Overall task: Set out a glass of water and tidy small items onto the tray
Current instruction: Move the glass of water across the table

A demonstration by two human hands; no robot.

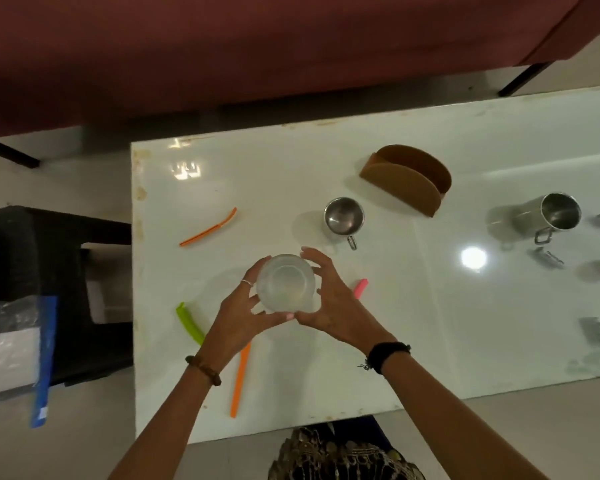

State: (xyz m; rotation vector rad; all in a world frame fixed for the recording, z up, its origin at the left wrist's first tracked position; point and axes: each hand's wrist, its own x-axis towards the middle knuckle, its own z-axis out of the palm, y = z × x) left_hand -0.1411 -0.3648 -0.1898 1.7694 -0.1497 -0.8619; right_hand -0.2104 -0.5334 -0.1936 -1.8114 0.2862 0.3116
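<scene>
A clear glass (285, 283) with water in it is at the middle of the white table (413, 323), seen from above. My left hand (243, 313) wraps its left side and my right hand (329, 299) wraps its right side, thumbs meeting at the near rim. Loose plastic clips lie around it: a green one (189, 323) and an orange one (240, 379) by my left wrist, a thin orange one (208, 227) farther back, and a pink one (360, 287) partly hidden behind my right hand. No tray is in view.
A small steel cup (343, 216) stands just behind the glass, a brown curved holder (407, 180) behind that. At the right are a steel mug (548, 214) and several small metal clips (594, 329). A dark stool (49, 271) stands left of the table, a maroon sofa (222, 46) beyond it.
</scene>
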